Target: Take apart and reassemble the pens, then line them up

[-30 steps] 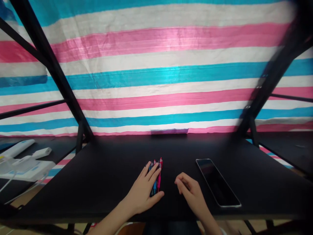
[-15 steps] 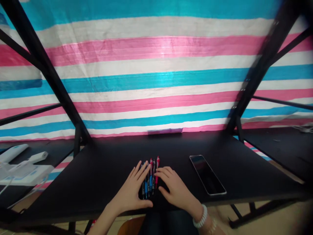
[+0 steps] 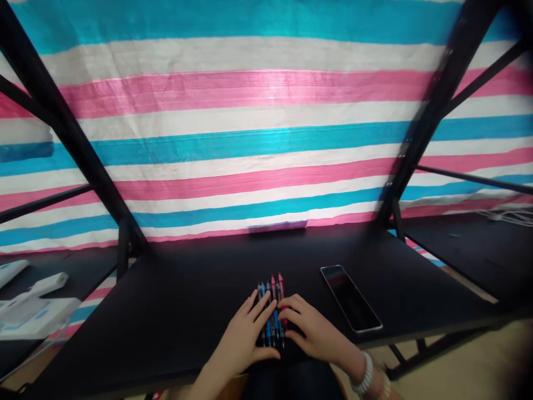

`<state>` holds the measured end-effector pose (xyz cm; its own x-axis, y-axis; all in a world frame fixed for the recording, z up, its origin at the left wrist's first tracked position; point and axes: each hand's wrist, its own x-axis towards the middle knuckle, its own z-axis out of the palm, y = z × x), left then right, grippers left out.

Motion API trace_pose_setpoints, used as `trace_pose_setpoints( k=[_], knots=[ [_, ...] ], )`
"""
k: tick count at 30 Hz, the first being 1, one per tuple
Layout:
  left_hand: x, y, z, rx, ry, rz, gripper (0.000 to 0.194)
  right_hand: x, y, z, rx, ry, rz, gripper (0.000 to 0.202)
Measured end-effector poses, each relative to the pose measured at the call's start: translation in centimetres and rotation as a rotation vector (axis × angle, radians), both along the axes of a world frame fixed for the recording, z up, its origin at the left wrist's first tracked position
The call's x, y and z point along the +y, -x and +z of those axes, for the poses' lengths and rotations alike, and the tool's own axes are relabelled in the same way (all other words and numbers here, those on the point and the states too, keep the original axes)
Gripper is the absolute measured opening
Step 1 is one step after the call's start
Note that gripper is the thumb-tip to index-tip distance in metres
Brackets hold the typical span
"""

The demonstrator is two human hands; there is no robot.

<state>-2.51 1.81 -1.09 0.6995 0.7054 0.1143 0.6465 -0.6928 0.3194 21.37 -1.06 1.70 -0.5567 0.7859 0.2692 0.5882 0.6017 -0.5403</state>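
Several pens [image 3: 275,316] in blue, grey and red lie side by side on the black table, their tips pointing away from me. My left hand [image 3: 249,336] rests over the left side of the row with fingers spread, partly covering the pens. At the right side, my right hand [image 3: 314,329] has its fingers bent and thumb apart, the fingertips against the outermost red pen [image 3: 281,283]. Neither hand is wrapped around a pen. The lower part of the red pen is mostly hidden by my right fingers.
A dark-screened phone [image 3: 350,297] lies right of my hands on the black table [image 3: 187,300]. Black metal posts [image 3: 112,205] frame the table, with a striped sheet [image 3: 250,133] behind. White devices and cables [image 3: 37,316] sit on the left surface, and a white cable [image 3: 510,216] on the right.
The row of pens and both hands have shifted right, nearer the phone. My right fingers sit closer against the red pen. The whole view has moved slightly.
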Motion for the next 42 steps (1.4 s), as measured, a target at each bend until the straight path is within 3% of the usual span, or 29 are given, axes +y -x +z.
trace_pose_setpoints(
  k=[7, 12, 19, 27, 31, 34, 39, 42],
  knots=[
    [-1.4, -1.1, -0.4, -0.064, 0.011, 0.056, 0.11, -1.8, -1.0, -1.3, 0.191, 0.031, -0.03, 0.033],
    [-1.6, -1.1, 0.1, -0.047, 0.016, 0.038, 0.111, -1.6, -0.6, -2.2, 0.13, -0.084, -0.099, 0.044],
    [-1.9, -1.1, 0.8, -0.047, -0.009, -0.012, 0.092, -1.3, -1.1, -3.1, 0.009, -0.181, -0.168, 0.054],
    [-2.0, -3.0, 1.3, -0.092, -0.042, -0.083, 0.068, -1.6, -1.8, -4.2, 0.086, -0.167, -0.21, 0.042],
    [-1.5, -3.8, 1.6, -0.072, -0.023, -0.134, 0.072, -2.0, -2.2, -4.3, 0.115, -0.151, -0.234, 0.042],
    [-1.1, -4.0, 2.0, -0.083, -0.024, -0.142, 0.062, -2.1, -2.5, -4.2, 0.123, -0.139, -0.248, 0.04],
    [-0.5, -4.3, 2.3, -0.086, -0.042, -0.093, 0.046, -1.6, -2.6, -3.5, 0.027, -0.144, -0.194, 0.038],
    [-0.6, -4.6, 2.0, -0.11, -0.048, -0.056, 0.052, -1.1, -2.3, -2.7, -0.03, -0.134, -0.141, 0.04]
  ],
)
